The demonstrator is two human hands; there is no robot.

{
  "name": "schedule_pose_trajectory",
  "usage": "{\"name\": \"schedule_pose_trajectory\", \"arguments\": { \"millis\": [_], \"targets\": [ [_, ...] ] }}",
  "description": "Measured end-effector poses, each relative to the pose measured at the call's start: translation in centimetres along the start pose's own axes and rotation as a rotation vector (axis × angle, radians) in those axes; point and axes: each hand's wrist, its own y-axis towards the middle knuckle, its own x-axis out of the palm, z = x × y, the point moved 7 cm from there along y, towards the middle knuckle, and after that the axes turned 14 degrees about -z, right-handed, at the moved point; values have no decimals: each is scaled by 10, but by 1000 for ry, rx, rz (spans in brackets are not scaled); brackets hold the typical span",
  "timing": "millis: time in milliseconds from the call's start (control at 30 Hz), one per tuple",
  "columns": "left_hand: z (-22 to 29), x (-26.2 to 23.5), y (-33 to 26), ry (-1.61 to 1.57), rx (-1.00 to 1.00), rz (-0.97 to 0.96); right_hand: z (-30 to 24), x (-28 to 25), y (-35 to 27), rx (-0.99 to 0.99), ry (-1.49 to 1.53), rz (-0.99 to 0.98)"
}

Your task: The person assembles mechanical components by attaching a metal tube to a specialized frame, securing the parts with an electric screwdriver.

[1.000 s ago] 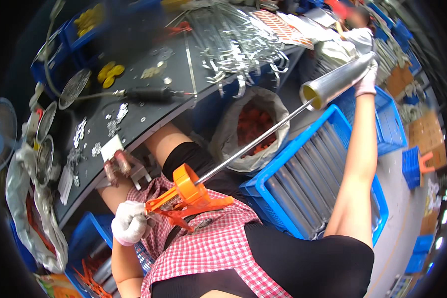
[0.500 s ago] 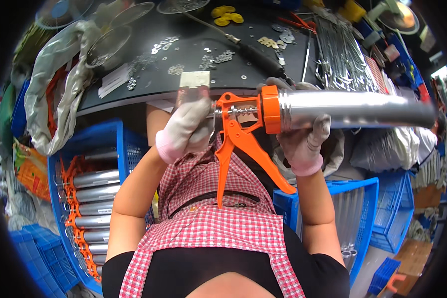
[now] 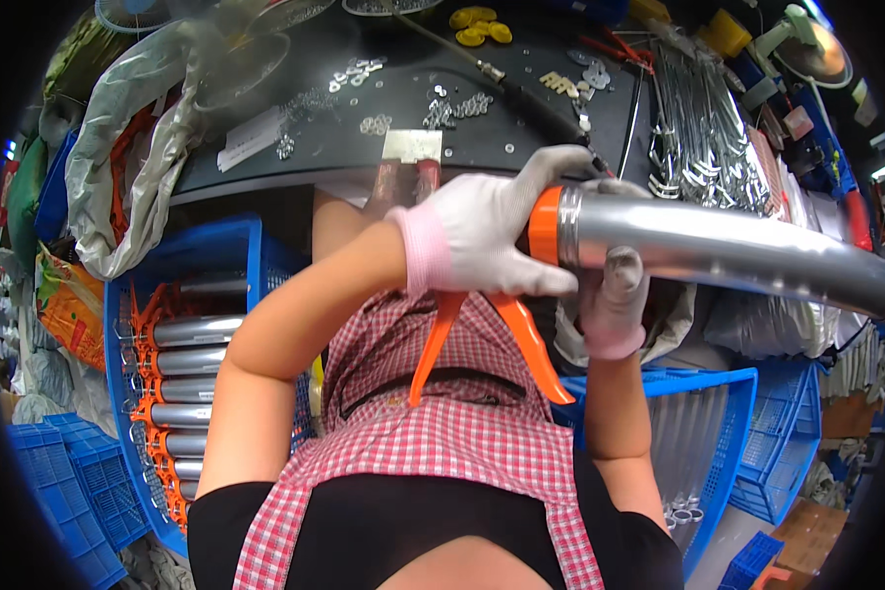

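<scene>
Both hands are gripping a caulking gun at the centre of the frame. Left hand, in a white glove, is closing around the orange collar where the silver barrel begins, fingers wrapped over its top. Right hand, also gloved, is clasping the barrel from below just beside the collar, thumb pointing up against the metal. Barrel is stretching toward the right edge; orange trigger and handle are hanging down under the left hand, over the checked apron. Behind, a dark desk is carrying scattered washers across the upper frame.
</scene>
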Motion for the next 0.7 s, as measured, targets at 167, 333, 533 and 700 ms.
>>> {"name": "schedule_pose_trajectory", "arguments": {
  "millis": [167, 333, 533, 700],
  "targets": [
    [14, 9, 15, -20, 112, 71, -2, -8, 2, -32, 53, 45],
    [13, -1, -1, 281, 215, 272, 0, -13, -8, 284, -253, -217],
    [-25, -42, -58, 305, -91, 526, 79, -272, -107, 1277, -1192, -448],
    [-75, -59, -145, 162, -463, 822, 217, -356, -208, 1613, -1148, -788]
  ]
}}
